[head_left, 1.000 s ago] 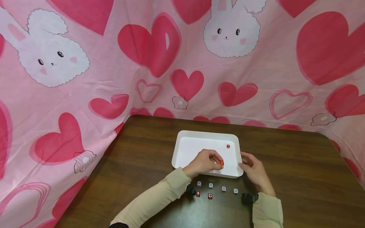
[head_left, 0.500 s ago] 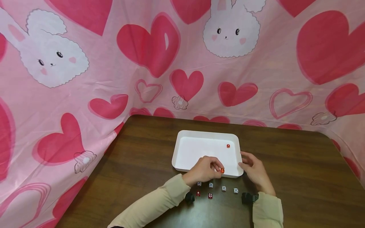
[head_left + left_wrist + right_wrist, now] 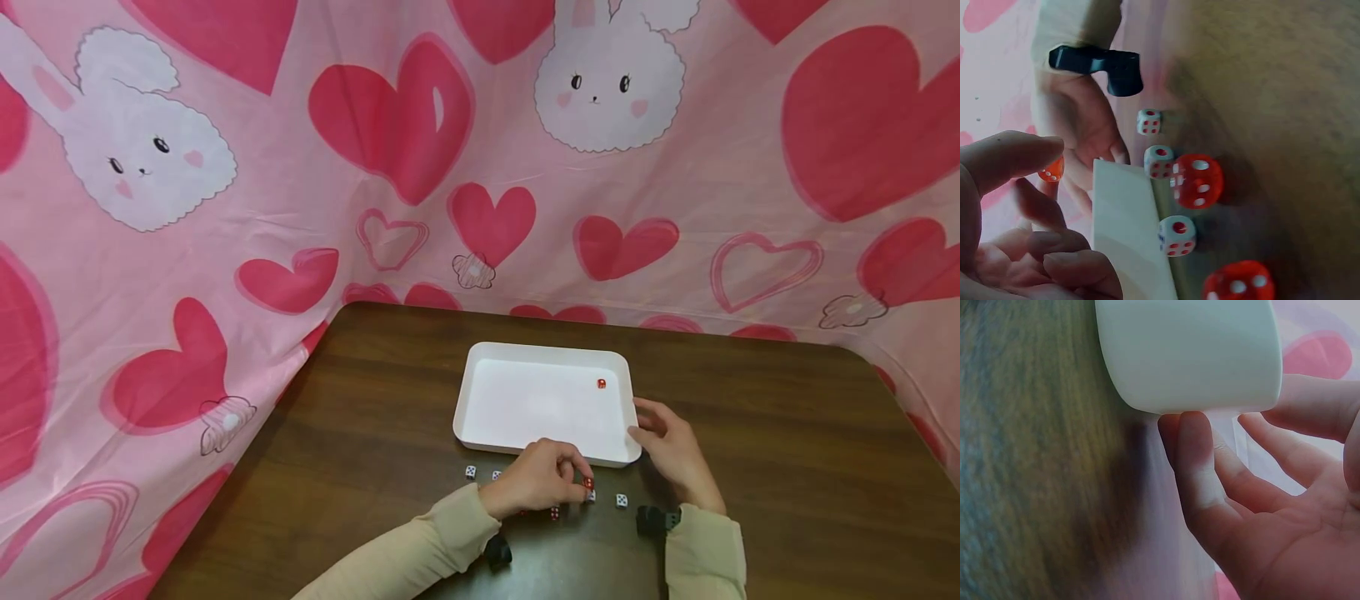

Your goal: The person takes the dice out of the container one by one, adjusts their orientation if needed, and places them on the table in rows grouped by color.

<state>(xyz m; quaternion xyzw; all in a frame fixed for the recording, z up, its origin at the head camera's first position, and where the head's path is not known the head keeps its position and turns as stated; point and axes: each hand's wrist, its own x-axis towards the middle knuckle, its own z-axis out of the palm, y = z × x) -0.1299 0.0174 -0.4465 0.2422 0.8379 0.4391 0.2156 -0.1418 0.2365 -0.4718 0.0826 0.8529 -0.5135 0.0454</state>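
My left hand [image 3: 536, 479] pinches an orange-red die [image 3: 1052, 170] between thumb and fingertips, in front of the white tray [image 3: 480, 448]. In the head view that die overlaps a white die [image 3: 592, 497] on the table. Partly behind the left hand are red dice, one red die [image 3: 555, 513] showing just below the palm. My right hand [image 3: 678, 458] rests its thumb and fingertips against the tray's right outer wall [image 3: 1191, 356], fingers loosely bent. Inside the tray, near its back right corner, lies another red die [image 3: 602, 384].
White dice stand in a row along the tray's front, among them a leftmost white die [image 3: 470, 472] and a rightmost white die [image 3: 622, 501]. A brown wooden table [image 3: 390, 375] carries everything, with a pink heart-patterned cloth [image 3: 420, 150] hanging behind it.
The left hand has carried its red die from above the tray over the front rim to the dice on the table. The right hand has stayed at the tray's side.
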